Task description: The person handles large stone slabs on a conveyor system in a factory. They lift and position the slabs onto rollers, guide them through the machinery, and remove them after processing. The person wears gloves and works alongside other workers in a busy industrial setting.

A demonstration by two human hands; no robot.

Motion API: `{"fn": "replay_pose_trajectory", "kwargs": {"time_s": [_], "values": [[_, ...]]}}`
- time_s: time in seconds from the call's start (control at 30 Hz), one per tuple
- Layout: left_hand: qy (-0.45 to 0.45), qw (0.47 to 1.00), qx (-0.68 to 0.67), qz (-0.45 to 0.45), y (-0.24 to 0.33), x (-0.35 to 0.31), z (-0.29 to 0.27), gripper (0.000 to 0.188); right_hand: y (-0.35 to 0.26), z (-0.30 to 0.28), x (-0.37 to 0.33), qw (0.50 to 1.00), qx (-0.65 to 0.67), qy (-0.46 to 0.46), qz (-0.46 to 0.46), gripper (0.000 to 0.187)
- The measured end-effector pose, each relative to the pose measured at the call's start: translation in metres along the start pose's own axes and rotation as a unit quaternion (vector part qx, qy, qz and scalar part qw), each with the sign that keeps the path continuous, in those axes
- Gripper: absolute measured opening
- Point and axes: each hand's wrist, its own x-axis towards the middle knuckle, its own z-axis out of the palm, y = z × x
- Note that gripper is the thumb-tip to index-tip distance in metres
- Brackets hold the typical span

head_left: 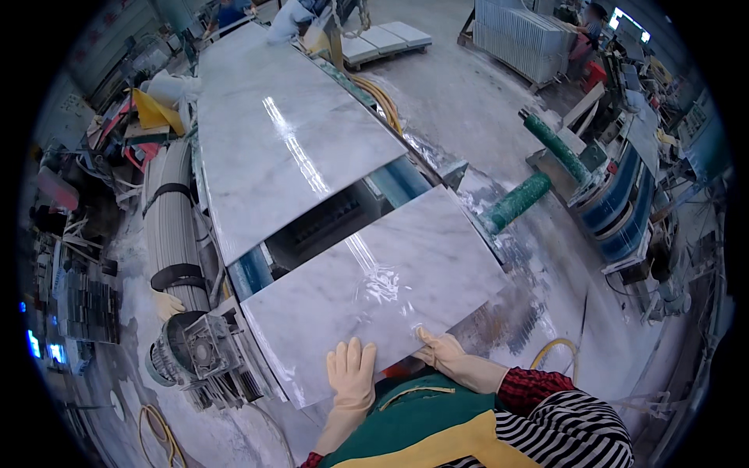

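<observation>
A polished white marble slab (437, 249) with grey veins lies flat in front of me, its near edge close to my green apron. My left hand (351, 378), in a cream rubber glove, rests on top of this slab near that edge, fingers stretched out. At the same edge, further right, my right hand (456, 362) wears a matching glove. Its thumb lies on the slab's top while the other fingers go under the edge, out of sight. Beyond a dark gap, a longer marble slab (242, 148) lies on the same machine bed, over a blue belt (398, 181).
Left of the bed are a grey ribbed duct (168, 218) and a motor (191, 355). Green rollers (519, 201) stick out at right. Yellow hoses (160, 437) lie on the wet floor. Stacked slabs (523, 39) stand far back, near another person (589, 35).
</observation>
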Motion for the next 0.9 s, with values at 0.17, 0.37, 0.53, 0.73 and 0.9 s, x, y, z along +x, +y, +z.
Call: {"fn": "replay_pose_trajectory", "kwargs": {"time_s": [0.17, 0.37, 0.53, 0.73, 0.9], "values": [[-0.074, 0.992, -0.105, 0.013, -0.06, 0.05, -0.058, 0.081, 0.012, -0.003, 0.004, 0.996, -0.018, -0.043, -0.075, 0.06], [-0.197, 0.964, -0.071, -0.162, -0.18, 0.19, -0.052, 0.056, 0.01, -0.033, 0.034, 0.985, -0.17, 0.032, 0.012, 0.058], [-0.238, 0.953, -0.046, -0.184, -0.178, 0.196, -0.06, 0.055, 0.007, -0.014, 0.022, 0.997, -0.065, -0.035, -0.018, 0.067], [-0.135, 0.954, -0.096, -0.251, -0.176, 0.131, -0.095, 0.059, 0.013, -0.035, 0.029, 0.996, -0.01, -0.083, 0.038, 0.066], [-0.077, 0.956, -0.189, -0.213, -0.085, 0.163, -0.151, 0.045, -0.018, -0.103, 0.043, 0.889, -0.386, -0.148, -0.199, 0.07]]}}
